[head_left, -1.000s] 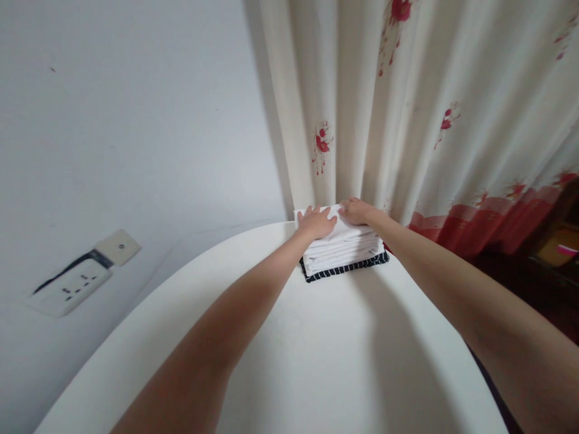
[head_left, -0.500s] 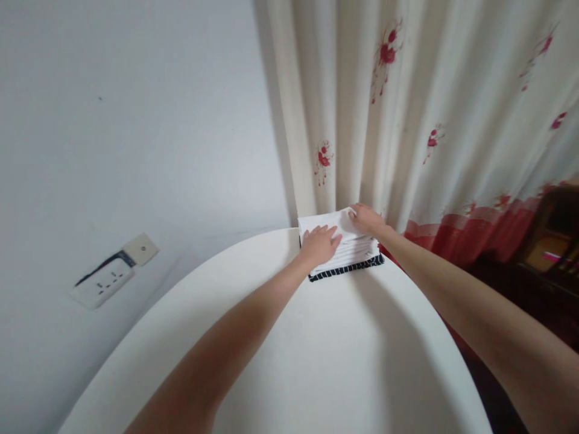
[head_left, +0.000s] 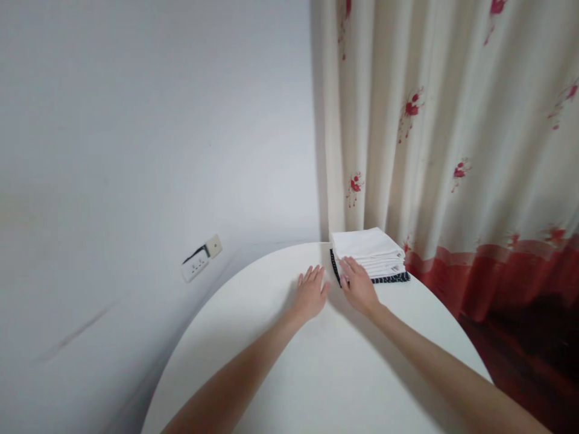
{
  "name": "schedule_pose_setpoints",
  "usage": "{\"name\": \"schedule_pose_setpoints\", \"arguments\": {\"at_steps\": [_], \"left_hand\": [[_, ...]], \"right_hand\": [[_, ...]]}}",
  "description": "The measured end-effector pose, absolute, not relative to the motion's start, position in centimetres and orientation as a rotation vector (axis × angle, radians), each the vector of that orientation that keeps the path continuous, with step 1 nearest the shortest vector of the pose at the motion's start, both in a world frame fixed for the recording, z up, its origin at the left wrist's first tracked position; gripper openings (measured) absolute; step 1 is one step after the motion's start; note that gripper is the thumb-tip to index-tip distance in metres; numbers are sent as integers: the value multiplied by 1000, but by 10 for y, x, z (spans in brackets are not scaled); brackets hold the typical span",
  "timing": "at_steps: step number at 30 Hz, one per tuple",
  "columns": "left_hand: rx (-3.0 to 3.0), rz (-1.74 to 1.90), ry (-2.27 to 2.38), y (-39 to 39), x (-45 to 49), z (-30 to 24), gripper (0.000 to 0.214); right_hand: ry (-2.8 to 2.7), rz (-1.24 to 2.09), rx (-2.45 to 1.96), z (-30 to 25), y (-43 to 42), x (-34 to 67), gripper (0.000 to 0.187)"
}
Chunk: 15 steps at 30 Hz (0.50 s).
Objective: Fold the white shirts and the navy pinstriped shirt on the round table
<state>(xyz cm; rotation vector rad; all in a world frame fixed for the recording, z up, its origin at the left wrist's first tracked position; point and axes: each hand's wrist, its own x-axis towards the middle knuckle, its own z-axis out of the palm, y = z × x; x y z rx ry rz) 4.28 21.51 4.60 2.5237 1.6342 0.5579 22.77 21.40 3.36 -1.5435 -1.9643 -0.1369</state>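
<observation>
A stack of folded white cloths (head_left: 368,250) lies at the far edge of the round white table (head_left: 316,374), with a dark patterned cloth (head_left: 389,278) at the bottom. My left hand (head_left: 310,293) rests flat on the tabletop just left of the stack, fingers stretched out, holding nothing. My right hand (head_left: 358,284) lies palm down at the stack's near left corner, its fingertips touching the edge of the cloths, fingers extended.
A cream curtain with red flowers and a red hem (head_left: 452,150) hangs right behind the stack. The plain wall (head_left: 158,150) on the left carries a loose power socket (head_left: 199,260). Dark floor shows past the table's right edge.
Both hands have come off the top of the stack and drawn back toward me onto the table. The camera view has swung left and pulled back.
</observation>
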Motion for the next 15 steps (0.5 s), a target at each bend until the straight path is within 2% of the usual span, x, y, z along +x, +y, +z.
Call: {"name": "schedule_pose_setpoints", "arguments": {"at_steps": [9, 15], "left_hand": [[2439, 302, 1819, 149, -25, 13, 60], [2491, 309, 1732, 130, -25, -8, 56]], "right_hand": [[-2226, 202, -1587, 1, 149, 154, 56], [-2288, 213, -1655, -11, 134, 145, 54]]}}
